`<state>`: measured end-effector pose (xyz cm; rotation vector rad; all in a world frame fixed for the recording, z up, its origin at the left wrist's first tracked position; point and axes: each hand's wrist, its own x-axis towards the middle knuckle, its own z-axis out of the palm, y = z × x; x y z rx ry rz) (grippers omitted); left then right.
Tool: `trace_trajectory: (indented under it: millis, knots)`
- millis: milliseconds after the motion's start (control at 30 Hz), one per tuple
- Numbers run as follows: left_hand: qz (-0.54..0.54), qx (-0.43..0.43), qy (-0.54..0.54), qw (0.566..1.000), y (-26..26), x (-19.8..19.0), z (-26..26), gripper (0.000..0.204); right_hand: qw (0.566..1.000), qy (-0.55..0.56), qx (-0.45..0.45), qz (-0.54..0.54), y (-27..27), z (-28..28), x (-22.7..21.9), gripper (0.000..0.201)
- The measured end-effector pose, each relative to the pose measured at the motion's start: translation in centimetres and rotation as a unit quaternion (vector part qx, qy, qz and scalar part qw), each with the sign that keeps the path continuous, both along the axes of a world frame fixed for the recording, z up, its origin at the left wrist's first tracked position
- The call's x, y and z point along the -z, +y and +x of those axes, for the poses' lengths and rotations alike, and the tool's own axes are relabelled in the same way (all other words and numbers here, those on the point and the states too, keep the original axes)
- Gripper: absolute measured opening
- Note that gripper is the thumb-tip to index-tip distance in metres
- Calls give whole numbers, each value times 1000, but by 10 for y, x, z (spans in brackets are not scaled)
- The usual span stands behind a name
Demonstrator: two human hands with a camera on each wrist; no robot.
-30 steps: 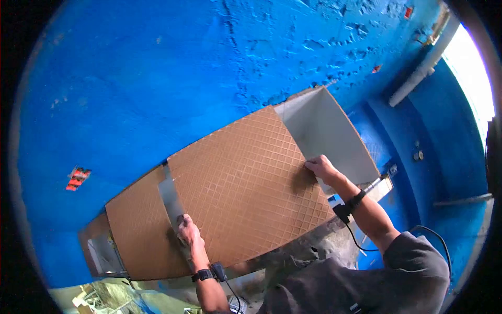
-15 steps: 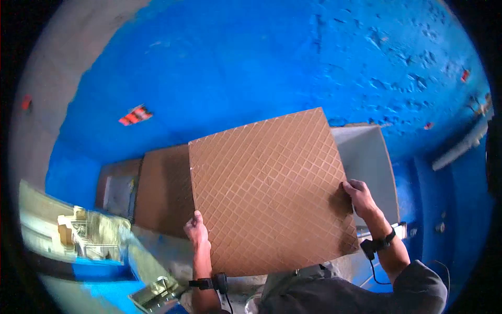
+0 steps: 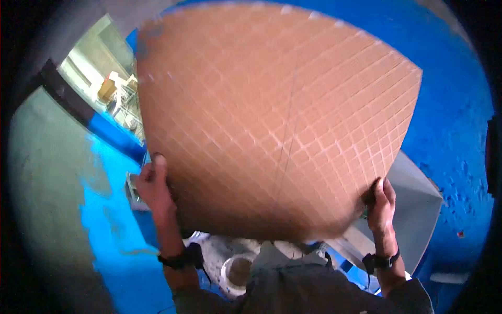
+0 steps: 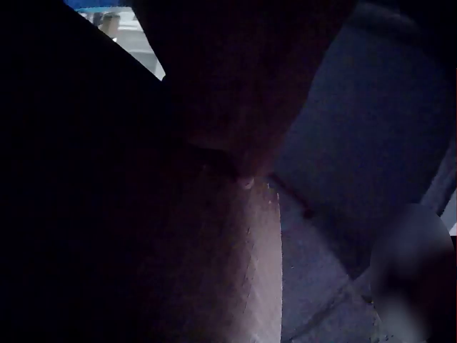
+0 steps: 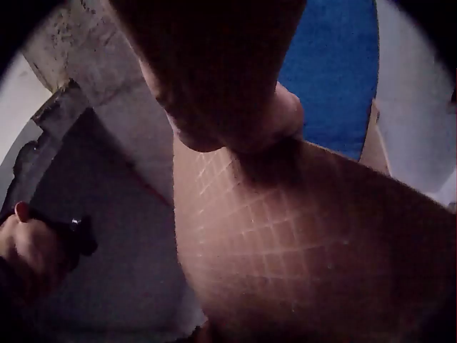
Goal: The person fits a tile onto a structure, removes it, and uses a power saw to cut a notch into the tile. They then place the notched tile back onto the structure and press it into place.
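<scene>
A large brown tile [image 3: 272,115], its face covered in a raised diamond grid, fills the middle of the head view. My left hand [image 3: 154,186] grips its left edge near the lower corner. On the opposite edge, low down, my right hand [image 3: 381,206] holds it with the thumb against the gridded face. The ribbed surface of the tile [image 5: 271,229] also shows beneath the hand in the right wrist view. In the dark left wrist view, a strip of the tile [image 4: 264,271] catches light below the hand. Fingers behind the tile are hidden.
Behind the right hand stands a pale grey-white box-like form [image 3: 418,193] against the blue wall [image 3: 460,162]. A round bucket [image 3: 238,272] sits on the floor near my body. Through an opening at the left are a cardboard box [image 3: 107,89] and a light-coloured rack.
Both hands have lifted the tile away from the brown pieces along the wall and raised it, so it looms larger. The head view has swung left, bringing the opening closer.
</scene>
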<state>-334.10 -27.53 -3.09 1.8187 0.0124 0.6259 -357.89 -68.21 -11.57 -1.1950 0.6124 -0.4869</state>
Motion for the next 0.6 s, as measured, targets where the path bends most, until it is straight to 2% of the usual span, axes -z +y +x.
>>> trace_trajectory:
  millis: [33,67,100,167,200,233,300,367,400,433,467,500,533,567,600]
  knots:
    - [-23,-24,6,999,18,-13,7,31,998,-21,-46,25,1,22,32,32]
    - [-10,-7,-53,999,41,-22,16,30,998,-22,-60,19,11,49,46,32]
    - [6,14,-108,994,59,-30,22,29,997,-21,-72,13,25,79,55,31]
    - [-14,0,-184,983,66,-52,33,27,992,-81,-82,53,54,140,67,29]
    - [-1,-9,-191,981,79,-86,16,27,987,-114,-107,47,70,152,69,29]
    - [18,-4,-192,981,89,-100,12,25,976,-122,-171,61,65,170,90,29]
    - [55,4,-209,976,118,-114,19,21,963,-160,-210,50,97,217,85,30]
    - [113,-27,-188,975,160,-127,26,36,952,-175,-243,61,135,273,93,31]
    - [120,-61,-179,975,173,-124,30,38,942,-186,-270,72,155,300,103,33]
    - [113,-136,-178,968,218,-154,24,43,941,-190,-274,55,201,321,72,33]
    - [126,-134,-166,969,243,-152,28,49,945,-136,-297,13,223,346,88,35]
    - [119,-191,-157,962,252,-148,33,52,945,-82,-315,-29,246,370,95,38]
    - [96,-224,-157,957,254,-148,34,37,930,-95,-354,-5,275,386,92,39]
    - [100,-285,-116,946,257,-146,39,51,915,-108,-389,21,303,405,92,40]
    - [118,-316,-107,935,265,-141,50,48,897,-70,-437,-8,326,433,109,41]
